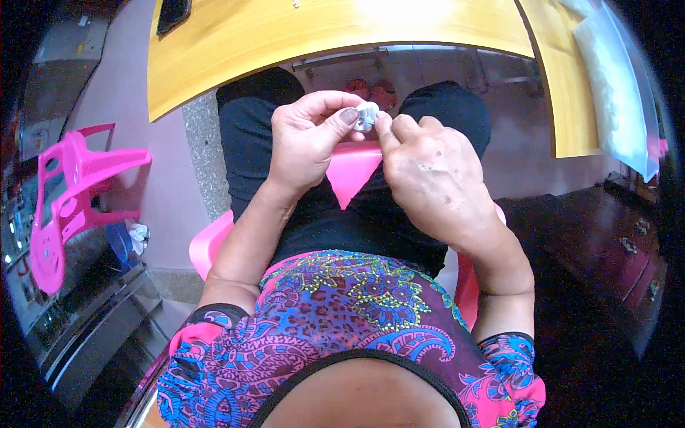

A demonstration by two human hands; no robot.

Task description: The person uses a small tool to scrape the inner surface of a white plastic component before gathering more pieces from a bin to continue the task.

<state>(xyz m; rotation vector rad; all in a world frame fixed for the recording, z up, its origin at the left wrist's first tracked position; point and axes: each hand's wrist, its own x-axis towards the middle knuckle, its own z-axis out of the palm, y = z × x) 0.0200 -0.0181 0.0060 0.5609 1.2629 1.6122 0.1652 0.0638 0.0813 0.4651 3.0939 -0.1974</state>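
Note:
A small white, shiny object [367,114] is pinched between the thumb and fingers of my left hand [308,139] and the fingertips of my right hand [432,178]. Both hands meet over my lap, above my black trousers, in front of the edge of a yellow wooden table [285,36]. What the small object is cannot be made out. I sit on a pink plastic chair [353,171] whose seat shows between my knees.
A second pink plastic chair [68,200] stands to my left. A dark phone [173,13] lies on the table's far left. A clear plastic bag [614,93] rests on the table's right wing. A dark wooden cabinet [614,250] stands at right.

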